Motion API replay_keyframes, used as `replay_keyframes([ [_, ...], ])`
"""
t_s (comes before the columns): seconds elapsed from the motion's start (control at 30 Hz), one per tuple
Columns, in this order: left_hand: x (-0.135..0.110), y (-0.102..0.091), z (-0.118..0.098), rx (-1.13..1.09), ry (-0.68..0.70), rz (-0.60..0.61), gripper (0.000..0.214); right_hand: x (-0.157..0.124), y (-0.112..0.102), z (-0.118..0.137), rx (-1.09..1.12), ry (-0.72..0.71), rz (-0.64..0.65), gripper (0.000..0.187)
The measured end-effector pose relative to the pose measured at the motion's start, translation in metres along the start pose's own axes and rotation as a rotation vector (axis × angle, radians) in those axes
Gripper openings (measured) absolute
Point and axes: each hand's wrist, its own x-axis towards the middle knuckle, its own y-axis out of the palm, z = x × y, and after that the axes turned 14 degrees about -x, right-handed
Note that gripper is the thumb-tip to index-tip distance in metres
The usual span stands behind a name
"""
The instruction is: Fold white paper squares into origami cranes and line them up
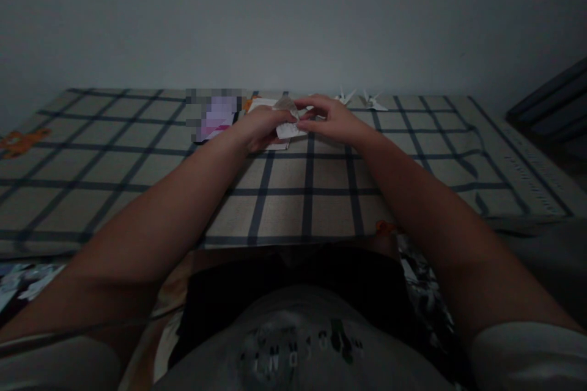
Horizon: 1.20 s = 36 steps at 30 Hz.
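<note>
My left hand [262, 125] grips folded white paper [288, 130], my right hand [334, 117] pinching its side; pointed paper pieces [375, 102] lie by the surface's [285, 195] far edge.

Left forearm [178, 195] and right forearm [413, 189] bare, reaching forward and converging; left hand [263, 124] gripping, thumb on top, right hand [331, 118] facing it, fingers bent, fingertips near left thumb.
</note>
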Motion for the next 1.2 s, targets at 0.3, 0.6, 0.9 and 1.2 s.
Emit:
replay_keyframes([
  [0.3,-0.004,0.008,0.001,-0.082,-0.004,-0.023,0.023,0.001,0.006,0.001,-0.126,-0.034,-0.048,0.053],
  [0.6,-0.005,0.008,-0.002,-0.164,-0.018,0.042,0.017,-0.001,0.003,0.008,-0.127,-0.03,-0.062,0.056],
  [0.9,-0.004,0.009,-0.001,-0.17,-0.038,0.008,0.014,-0.002,0.002,0.01,-0.111,-0.033,-0.042,0.054],
  [1.2,-0.016,0.013,-0.011,-0.139,-0.069,0.022,0.01,-0.002,-0.003,0.013,-0.022,0.036,-0.033,0.057],
])
